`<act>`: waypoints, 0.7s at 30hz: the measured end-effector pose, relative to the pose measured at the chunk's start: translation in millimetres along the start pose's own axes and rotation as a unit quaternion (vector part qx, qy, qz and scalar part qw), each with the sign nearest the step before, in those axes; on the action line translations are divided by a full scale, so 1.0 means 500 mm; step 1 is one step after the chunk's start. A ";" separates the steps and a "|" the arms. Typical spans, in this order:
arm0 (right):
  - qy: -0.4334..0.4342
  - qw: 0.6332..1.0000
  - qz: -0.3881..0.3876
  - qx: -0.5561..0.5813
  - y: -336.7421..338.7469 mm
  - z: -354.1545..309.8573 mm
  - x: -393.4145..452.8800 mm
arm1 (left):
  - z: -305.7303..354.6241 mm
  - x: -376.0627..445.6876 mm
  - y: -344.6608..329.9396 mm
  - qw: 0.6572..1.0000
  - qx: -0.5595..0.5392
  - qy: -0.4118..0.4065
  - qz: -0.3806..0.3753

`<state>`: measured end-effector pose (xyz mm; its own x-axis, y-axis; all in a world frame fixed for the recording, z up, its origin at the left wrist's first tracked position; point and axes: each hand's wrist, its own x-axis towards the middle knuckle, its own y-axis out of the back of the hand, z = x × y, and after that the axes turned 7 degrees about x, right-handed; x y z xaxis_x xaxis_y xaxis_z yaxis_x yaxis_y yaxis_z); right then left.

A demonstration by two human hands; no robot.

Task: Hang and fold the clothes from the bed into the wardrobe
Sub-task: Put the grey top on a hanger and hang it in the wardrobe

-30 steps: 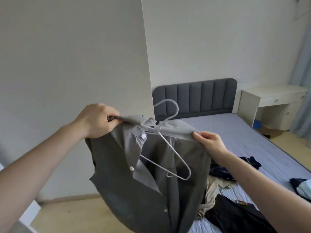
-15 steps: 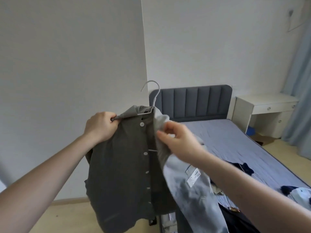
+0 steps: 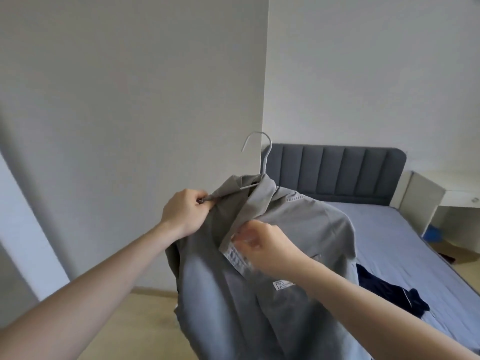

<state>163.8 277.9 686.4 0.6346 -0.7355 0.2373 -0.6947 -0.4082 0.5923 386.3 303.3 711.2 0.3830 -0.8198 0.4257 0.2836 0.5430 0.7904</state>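
Note:
A grey button shirt (image 3: 306,229) hangs in the air in front of me on a thin pale wire hanger (image 3: 262,162), whose hook sticks up above the collar. My left hand (image 3: 185,214) grips the shirt's left shoulder together with the hanger's end. My right hand (image 3: 262,246), blurred, pinches the front placket just below the collar. A white label (image 3: 281,284) shows on the shirt's inside. The wardrobe is not in view.
The bed (image 3: 384,229) with a blue sheet and a dark grey padded headboard (image 3: 337,175) lies to the right. A dark navy garment (image 3: 384,292) is spread on it. A white desk (image 3: 426,198) stands beyond the bed. A white wall panel (image 3: 130,100) fills the left.
The shirt has been turned and drawn over the hanger, which now stands upright inside the collar. My right hand moved from the right shoulder to the front placket. The view swung left.

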 end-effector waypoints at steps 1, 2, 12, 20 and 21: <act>0.009 0.999 -0.024 -0.023 0.017 0.005 -0.006 | -0.007 -0.001 0.006 1.000 -0.006 0.002 0.009; 0.019 0.998 -0.036 -0.041 0.039 0.009 -0.012 | -0.016 -0.003 0.013 1.000 -0.012 0.003 0.020; 0.118 0.982 0.119 -0.088 0.214 0.075 0.080 | -0.114 -0.033 0.088 0.995 0.031 0.029 0.090; 0.164 0.983 -0.056 -0.061 0.085 0.067 0.182 | -0.200 -0.103 0.141 0.989 0.050 0.101 0.096; 0.180 0.979 -0.069 -0.059 0.058 0.049 0.193 | -0.211 -0.112 0.149 0.988 0.055 0.108 0.091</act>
<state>196.6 181.8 707.8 0.8131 -0.4300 0.3923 -0.5630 -0.4100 0.7176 478.9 408.7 699.7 0.6018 -0.6452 0.4707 0.1003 0.6458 0.7569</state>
